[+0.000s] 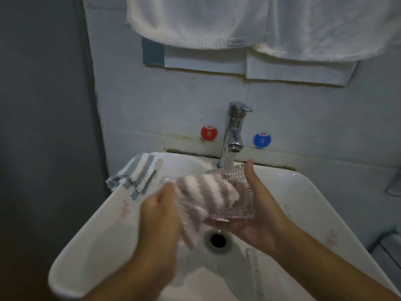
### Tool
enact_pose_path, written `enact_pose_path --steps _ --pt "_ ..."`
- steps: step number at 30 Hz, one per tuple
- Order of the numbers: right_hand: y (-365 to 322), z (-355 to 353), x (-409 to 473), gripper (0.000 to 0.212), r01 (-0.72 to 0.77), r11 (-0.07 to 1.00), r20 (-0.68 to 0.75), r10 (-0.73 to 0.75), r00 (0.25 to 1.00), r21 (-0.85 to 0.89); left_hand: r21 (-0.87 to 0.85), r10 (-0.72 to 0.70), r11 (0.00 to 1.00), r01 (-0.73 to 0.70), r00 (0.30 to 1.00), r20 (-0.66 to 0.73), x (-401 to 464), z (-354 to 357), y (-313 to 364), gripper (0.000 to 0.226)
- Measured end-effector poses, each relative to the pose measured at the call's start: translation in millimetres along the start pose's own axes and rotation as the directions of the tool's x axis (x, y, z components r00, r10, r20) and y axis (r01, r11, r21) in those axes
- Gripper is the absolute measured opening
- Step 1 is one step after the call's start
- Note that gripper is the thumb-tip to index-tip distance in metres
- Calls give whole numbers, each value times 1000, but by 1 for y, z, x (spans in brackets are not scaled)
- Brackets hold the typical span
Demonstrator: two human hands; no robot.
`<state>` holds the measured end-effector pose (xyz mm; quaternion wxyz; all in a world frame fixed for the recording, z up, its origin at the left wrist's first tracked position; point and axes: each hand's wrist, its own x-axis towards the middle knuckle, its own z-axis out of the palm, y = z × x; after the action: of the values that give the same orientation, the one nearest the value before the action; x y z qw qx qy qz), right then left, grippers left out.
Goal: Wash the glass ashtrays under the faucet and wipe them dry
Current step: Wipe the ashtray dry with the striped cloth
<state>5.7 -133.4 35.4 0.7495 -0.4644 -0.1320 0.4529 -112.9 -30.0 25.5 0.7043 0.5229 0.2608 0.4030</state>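
Observation:
A clear ribbed glass ashtray (238, 192) is held above the white sink (104, 216), just below the chrome faucet (233, 135). My right hand (258, 211) grips it from beneath, thumb up along its right edge. My left hand (160, 216) grips a pink-and-white striped cloth (206, 196) and presses it into the ashtray's hollow. The cloth is blurred. No water stream is visible from the spout.
A grey-and-white striped cloth (138, 172) lies on the sink's back-left rim. The drain (218, 240) sits below my hands. White towels (195, 20) hang above. Red (208, 133) and blue (262, 140) stickers flank the faucet on the wall.

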Motion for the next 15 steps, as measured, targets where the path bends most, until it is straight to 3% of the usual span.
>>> enact_pose_path --steps 2,5,8,13,15 --pt "0 1 1 42 31 998 -33 -29 999 56 -182 -77 981 60 993 -88 19 -12 8 31" --pt "2 -6 4 29 108 994 -104 -106 989 14 -265 -80 963 42 988 -133 34 -20 22 30" --pt "4 -3 3 35 156 985 -79 -162 984 -75 -133 -69 990 57 994 -84 34 -19 18 54" --pt "11 -2 6 39 205 899 -76 -253 964 -388 -87 -112 989 118 991 80 37 -14 -3 33" --pt "13 -3 6 55 193 858 -90 -266 960 -476 -65 -131 988 140 982 133 35 -10 -4 30"
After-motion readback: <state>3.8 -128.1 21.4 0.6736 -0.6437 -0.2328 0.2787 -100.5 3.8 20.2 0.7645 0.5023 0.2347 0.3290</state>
